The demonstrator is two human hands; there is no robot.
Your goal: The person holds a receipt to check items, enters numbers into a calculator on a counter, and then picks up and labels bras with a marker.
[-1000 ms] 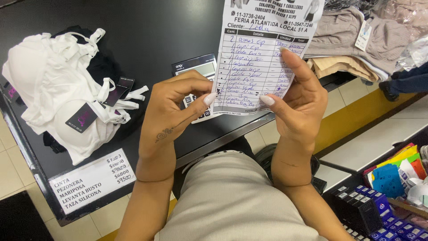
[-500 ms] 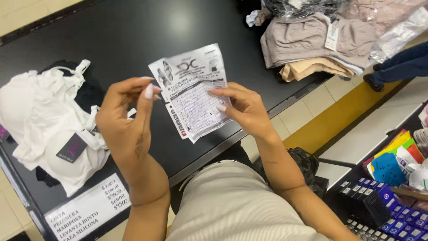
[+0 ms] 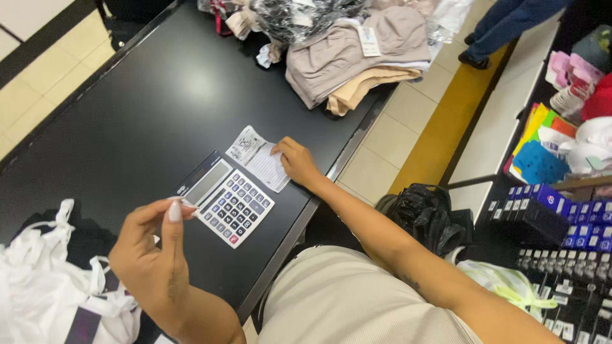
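A handwritten paper slip (image 3: 260, 164) lies flat on the black table (image 3: 146, 102), just right of a grey desk calculator (image 3: 226, 199). My right hand (image 3: 298, 164) rests on the slip's right edge, fingers pressing it to the table. Nearer to me, my left hand (image 3: 153, 258) is raised, fingers loosely curled with nothing in them, thumb and forefinger tips close to the calculator's left side.
White garments with dark tags (image 3: 48, 293) lie heaped at the table's near left. Folded beige and tan clothes (image 3: 357, 57) sit at the far end. A black bag (image 3: 424, 213) is on the floor. Shelves with small blue boxes (image 3: 554, 210) and colourful goods stand to the right.
The slip, held up in both hands before, now lies on the table under my right hand. My left hand has let go of it. The camera view has swung right.
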